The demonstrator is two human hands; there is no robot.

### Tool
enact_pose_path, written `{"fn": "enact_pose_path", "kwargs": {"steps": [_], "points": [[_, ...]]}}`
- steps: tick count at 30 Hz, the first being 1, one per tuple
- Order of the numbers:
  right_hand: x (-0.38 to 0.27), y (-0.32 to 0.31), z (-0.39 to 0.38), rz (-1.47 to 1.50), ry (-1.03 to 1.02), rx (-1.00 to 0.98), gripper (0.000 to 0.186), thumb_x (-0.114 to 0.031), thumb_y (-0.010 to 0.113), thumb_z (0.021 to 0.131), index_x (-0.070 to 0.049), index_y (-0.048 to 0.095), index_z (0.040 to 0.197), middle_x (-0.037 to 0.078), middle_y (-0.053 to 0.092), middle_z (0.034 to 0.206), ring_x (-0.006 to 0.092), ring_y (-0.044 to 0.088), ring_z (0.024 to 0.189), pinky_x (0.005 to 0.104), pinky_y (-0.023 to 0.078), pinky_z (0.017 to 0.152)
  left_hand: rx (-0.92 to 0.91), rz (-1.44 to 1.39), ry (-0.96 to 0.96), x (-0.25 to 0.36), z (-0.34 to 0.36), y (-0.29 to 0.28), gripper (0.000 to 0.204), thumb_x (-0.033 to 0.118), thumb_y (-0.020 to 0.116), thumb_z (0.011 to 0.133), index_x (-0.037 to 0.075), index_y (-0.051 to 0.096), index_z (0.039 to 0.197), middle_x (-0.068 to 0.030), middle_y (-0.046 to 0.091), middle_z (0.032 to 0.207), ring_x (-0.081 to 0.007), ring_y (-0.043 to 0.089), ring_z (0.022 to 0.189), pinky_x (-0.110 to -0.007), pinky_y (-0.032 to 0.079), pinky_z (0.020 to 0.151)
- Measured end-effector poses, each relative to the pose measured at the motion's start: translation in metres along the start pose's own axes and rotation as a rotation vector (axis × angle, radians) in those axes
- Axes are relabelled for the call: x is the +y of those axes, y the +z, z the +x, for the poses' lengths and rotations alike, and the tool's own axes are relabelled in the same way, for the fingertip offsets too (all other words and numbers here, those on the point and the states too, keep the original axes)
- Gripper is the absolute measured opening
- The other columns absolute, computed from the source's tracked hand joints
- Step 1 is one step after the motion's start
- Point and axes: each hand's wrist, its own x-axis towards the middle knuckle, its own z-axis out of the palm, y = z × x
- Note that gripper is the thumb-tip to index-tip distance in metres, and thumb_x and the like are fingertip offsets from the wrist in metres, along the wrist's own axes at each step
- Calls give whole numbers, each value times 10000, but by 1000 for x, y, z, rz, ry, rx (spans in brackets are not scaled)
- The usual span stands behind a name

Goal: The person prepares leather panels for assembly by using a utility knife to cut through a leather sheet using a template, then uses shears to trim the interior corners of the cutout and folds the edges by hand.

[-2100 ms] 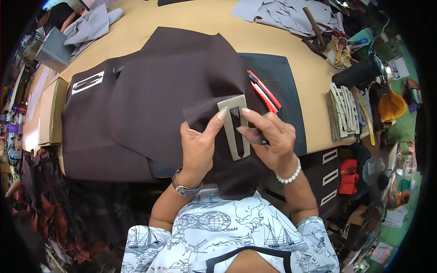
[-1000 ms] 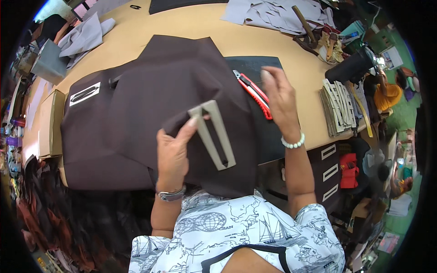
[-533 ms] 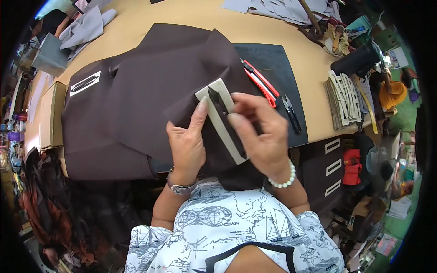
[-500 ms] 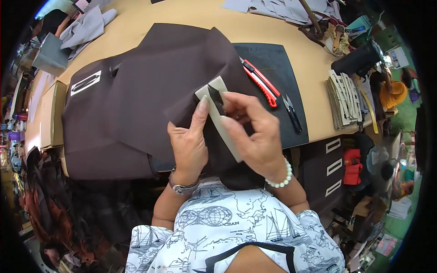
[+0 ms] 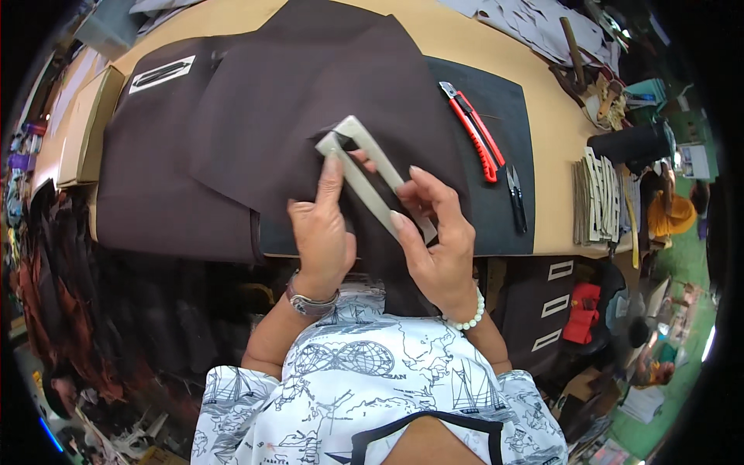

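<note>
My left hand (image 5: 318,236) is closed on a pale rectangular slotted frame (image 5: 364,190), thumb on its upper end, a fingertip showing through the slot. The frame lies tilted on a large dark brown sheet (image 5: 279,93), whose material bunches beneath it. My right hand (image 5: 442,240) grips the frame’s lower part between thumb and curled fingers. Right of them, a red utility knife (image 5: 473,132) and small dark-handled snips (image 5: 516,200) lie on a black mat (image 5: 508,108). A second pale slotted rectangle (image 5: 163,74) lies on the sheet at upper left.
A cardboard box (image 5: 84,132) stands left on the table (image 5: 170,23). On the right are stacked card templates (image 5: 593,205), a black cylinder (image 5: 628,143) and tools (image 5: 604,101). Dark panels with pale frames (image 5: 554,306) are below the edge. A person in orange (image 5: 670,213) is at far right.
My right hand, away from the frame one second ago, came back onto it and has since slid toward its lower end. The view has shifted, raising the table in the picture.
</note>
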Motion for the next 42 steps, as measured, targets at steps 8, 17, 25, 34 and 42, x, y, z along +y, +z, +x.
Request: {"fn": "enact_pose_path", "kwargs": {"steps": [8,17,25,34,42], "points": [[11,-31,-8,5,255,-145,423,6,608,797,-9,498,1206,167,657,862,227,650,720,308,503,665,173,155,213,11,13,-13,120,111,633,860,16,621,932,-23,638,850,-63,573,732,-227,459,655],[50,-37,-4,-280,-99,-205,487,89,614,736,-25,534,1202,112,679,871,235,651,788,322,487,723,-389,1313,959,68,29,-15,254,20,633,787,19,600,1039,-93,629,1033,-224,595,961,-326,474,830],[60,-23,-9,-247,-194,-53,478,84,651,709,8,550,1170,119,679,857,230,663,747,303,508,667,-1326,1358,452,3,73,1,142,93,667,731,35,654,861,-97,591,784,-284,586,779,-387,463,687],[66,-35,-3,-490,-467,-274,434,20,633,757,20,534,1179,117,660,935,235,645,870,340,509,724,-1323,1182,382,6,87,-19,146,151,682,738,73,696,860,-63,573,738,-252,571,699,-366,454,637],[67,-55,-11,-268,-134,-396,423,-25,657,759,18,545,1165,150,607,1059,237,611,975,325,497,781,-1310,1166,616,4,87,-25,132,156,683,730,95,707,844,-34,554,760,-193,562,717,-334,460,599]]}}
